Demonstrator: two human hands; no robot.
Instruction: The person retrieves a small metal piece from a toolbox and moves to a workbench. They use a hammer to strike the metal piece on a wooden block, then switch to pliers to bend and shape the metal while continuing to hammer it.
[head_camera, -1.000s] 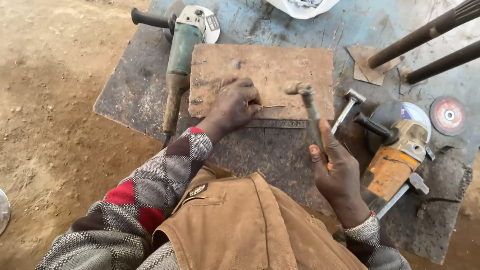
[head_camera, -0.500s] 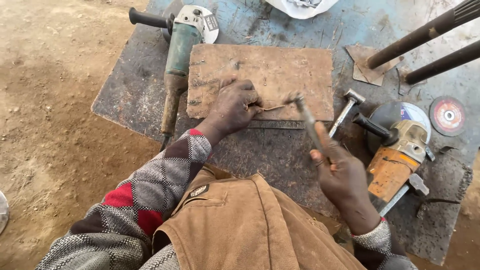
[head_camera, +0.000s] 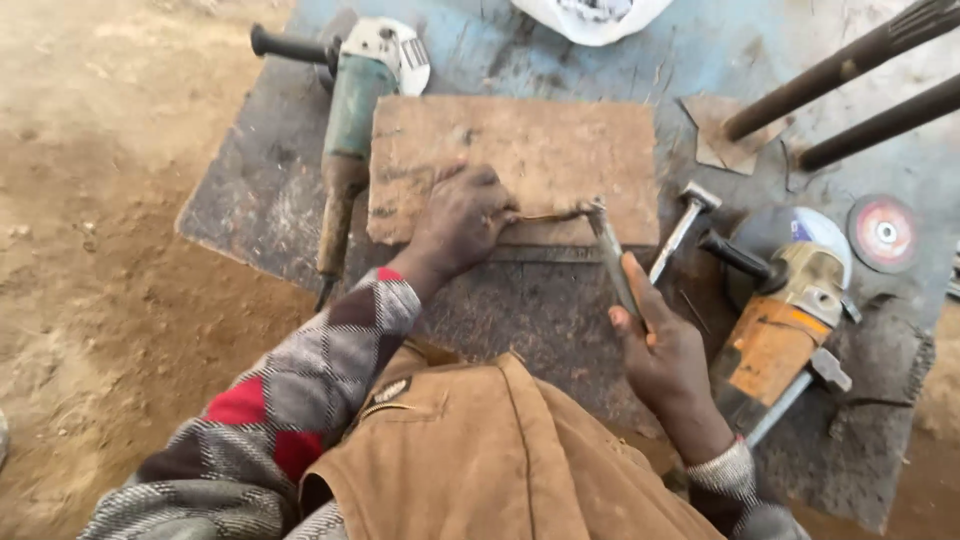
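1. While pinned flat on the rusty steel plate (head_camera: 520, 150), lay with long axis running left to right across the slab: a thin bent metal strip (head_camera: 548, 213), held at its left end and reaching rightward to the hammer head.
2. Pressed down on the plate's lower edge, fingers closed over the strip's left end: left hand (head_camera: 462, 218).
3. Wrapped tight around the handle of a small hammer (head_camera: 612, 252), thumb laid along the shaft: right hand (head_camera: 665, 352). Stood with head touching, or just above, the strip's right end; contact could not be told for certain.
4. Lay up and to the left of the right hand, and directly right of the left hand: the strip's free end. Nearer of the two hands to that end: hard to rank, since the left gripped the strip itself while the right reached it only through the hammer.
5. Rested just left of the plate, handle toward the wearer: green angle grinder (head_camera: 350, 120).
6. Rested right of the hammer, beside the right wrist: orange angle grinder (head_camera: 780, 335), with a second hammer (head_camera: 682, 228) between it and the plate.
7. Lay well apart at far right: red grinding disc (head_camera: 884, 232); above it, two dark steel bars (head_camera: 850, 90) slanting across the blue-painted worktable (head_camera: 480, 50).
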